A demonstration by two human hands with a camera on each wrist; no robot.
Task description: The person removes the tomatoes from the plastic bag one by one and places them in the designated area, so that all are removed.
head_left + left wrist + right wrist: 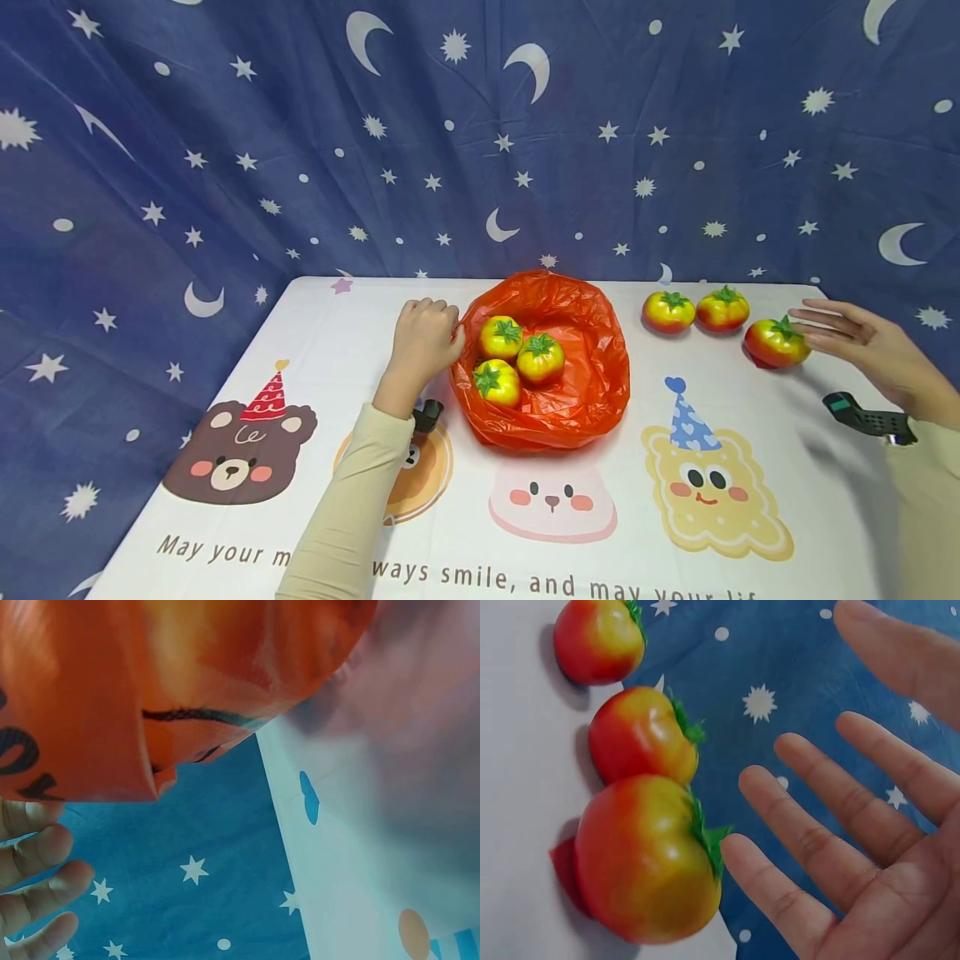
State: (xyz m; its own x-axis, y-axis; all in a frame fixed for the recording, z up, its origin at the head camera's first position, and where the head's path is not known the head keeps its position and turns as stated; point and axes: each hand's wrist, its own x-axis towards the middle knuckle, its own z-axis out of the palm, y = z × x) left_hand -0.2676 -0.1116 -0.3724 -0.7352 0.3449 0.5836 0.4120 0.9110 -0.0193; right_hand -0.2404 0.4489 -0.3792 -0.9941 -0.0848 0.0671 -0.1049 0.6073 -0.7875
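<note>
A red plastic bag [577, 392] stands with its mouth spread wide, several yellow-and-red tomatoes [540, 360] with green leafy tops inside it. My left hand [426, 337] is at the bag's left rim, fingers curled, thumb against the plastic. In the left wrist view the bag hides the thumb, while the fingertips [56, 881] show just under its edge. Over on the right, my right hand [873, 346] has its fingers spread beside the nearest loose tomato [777, 343]. One of its fingertips [739, 851] is right at that tomato's leaves, and its palm holds nothing.
Two more loose tomatoes [669, 312] lie side by side near the table's far edge. A printed white tablecloth [465, 533] covers the table. Behind hangs a blue star-and-moon curtain [420, 125]. A small red pointed shape [568, 877] shows under the nearest loose tomato.
</note>
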